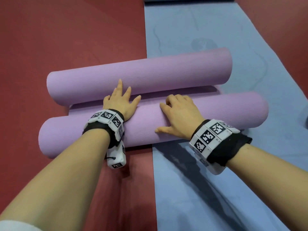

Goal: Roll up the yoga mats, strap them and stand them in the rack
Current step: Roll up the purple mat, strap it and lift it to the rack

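Observation:
A purple yoga mat lies across the floor, rolled from both ends into two rolls. The far roll (150, 72) and the near roll (225, 112) lie side by side, joined by a short flat strip (93, 105) between them. My left hand (120, 101) rests over the gap with fingers spread and straight, the fingertips touching the far roll. My right hand (179, 115) lies on top of the near roll, its fingers curled over the roll's far side and the thumb flat along the near side. No strap or rack is in view.
A blue yoga mat (216, 180) lies unrolled under the right half of the purple rolls and runs toward me and away. Red floor (58, 39) covers the left side and the far right corner. Both wrists wear bands with black-and-white markers.

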Available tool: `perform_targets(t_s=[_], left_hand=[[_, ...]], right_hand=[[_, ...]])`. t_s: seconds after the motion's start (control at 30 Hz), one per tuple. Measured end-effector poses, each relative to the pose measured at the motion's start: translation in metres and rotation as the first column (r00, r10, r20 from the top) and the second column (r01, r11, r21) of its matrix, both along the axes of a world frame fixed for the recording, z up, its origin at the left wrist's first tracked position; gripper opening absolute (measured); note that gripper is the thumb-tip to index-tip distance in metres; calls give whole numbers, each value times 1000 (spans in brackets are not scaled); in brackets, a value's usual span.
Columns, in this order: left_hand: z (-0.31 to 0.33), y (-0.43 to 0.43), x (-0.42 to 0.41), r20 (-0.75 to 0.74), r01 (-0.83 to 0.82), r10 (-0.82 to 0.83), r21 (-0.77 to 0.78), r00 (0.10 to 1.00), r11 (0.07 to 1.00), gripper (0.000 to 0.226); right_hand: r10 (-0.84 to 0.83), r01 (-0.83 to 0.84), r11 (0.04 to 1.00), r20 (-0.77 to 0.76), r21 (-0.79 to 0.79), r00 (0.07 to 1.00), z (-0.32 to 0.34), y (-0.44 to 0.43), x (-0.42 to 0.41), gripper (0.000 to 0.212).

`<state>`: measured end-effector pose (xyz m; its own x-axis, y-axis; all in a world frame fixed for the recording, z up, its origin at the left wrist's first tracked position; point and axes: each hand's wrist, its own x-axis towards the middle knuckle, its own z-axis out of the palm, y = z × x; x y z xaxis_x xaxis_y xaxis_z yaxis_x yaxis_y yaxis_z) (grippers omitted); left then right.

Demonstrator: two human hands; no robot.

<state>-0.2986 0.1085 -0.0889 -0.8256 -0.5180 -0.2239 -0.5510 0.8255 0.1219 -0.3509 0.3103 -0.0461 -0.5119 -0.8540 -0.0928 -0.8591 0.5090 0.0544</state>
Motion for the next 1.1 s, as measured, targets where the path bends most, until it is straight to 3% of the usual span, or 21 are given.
perform_targets(t_s=[0.17, 0.43, 0.53, 0.63, 0.93, 1.0, 1.1], left_hand=[[2, -5, -9, -24, -13, 12, -13, 1000, 1000, 62], [9, -4, -8, -59, -16, 12, -66, 998, 998, 59], [11, -6, -4, -40, -2, -1, -69, 999, 998, 60], [13, -8, -5, -16, 17, -17, -60, 1000, 998, 60], [18, -9, -8, -40, 30, -34, -96, 999, 995, 57], [20, -11, -9, -39, 44, -47, -82, 998, 996, 63], [25, -15, -9, 70, 81, -80, -8, 994, 997, 89]], right_hand=[[11, -3, 990, -54, 139, 998, -19, -12, 10, 137], [-24, 21, 1000, 178, 19, 984, -14, -33, -28, 116], [-105, 117, 989, 127, -95, 986, -17, -26, -26, 112], [-91, 96, 980, 35, -176, 995, -19, -21, -23, 111], [-171, 183, 976, 99, -117, 980, -17, -38, -43, 81], [-164, 170, 985, 112, -43, 980, -18, -40, -46, 91], [-120, 117, 989, 22, 96, 993, -19, -41, -47, 125]])
